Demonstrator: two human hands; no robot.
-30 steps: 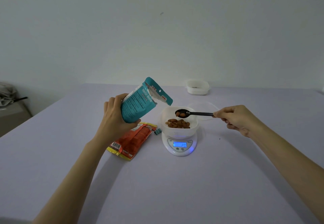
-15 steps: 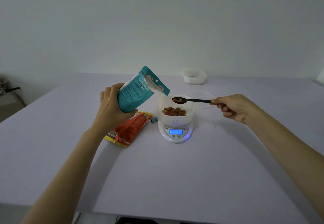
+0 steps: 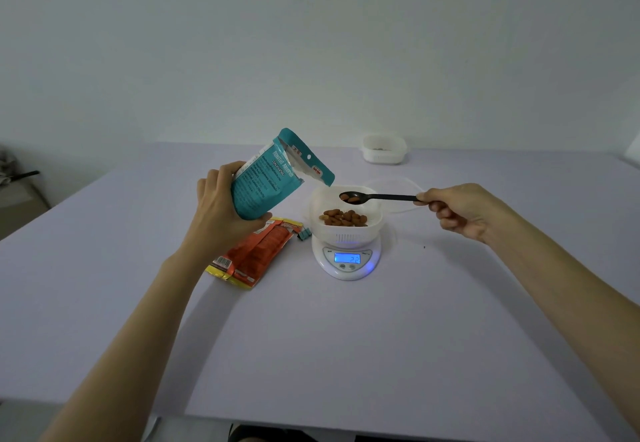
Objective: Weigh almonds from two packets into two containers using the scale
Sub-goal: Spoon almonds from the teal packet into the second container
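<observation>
My left hand [image 3: 221,213] grips a teal almond packet [image 3: 273,178], tilted with its torn mouth toward the right. A white container [image 3: 346,230] with several almonds in it stands on a white round scale [image 3: 348,261] whose blue display is lit. My right hand [image 3: 460,211] holds a black spoon [image 3: 381,197] by the handle end, level above the container, with a few almonds in its bowl. An orange and yellow packet [image 3: 256,254] lies flat on the table left of the scale.
A second white container [image 3: 384,149] sits at the far side of the pale table [image 3: 346,337]. A clear lid [image 3: 398,185] lies behind the scale. A small teal clip [image 3: 304,234] lies beside the orange packet. The table's front edge is close to me.
The spoon with almonds stays above the container, shifted slightly. The scale reading has gone up. My view has tilted down a little; the teal packet stays tilted in my left hand.
</observation>
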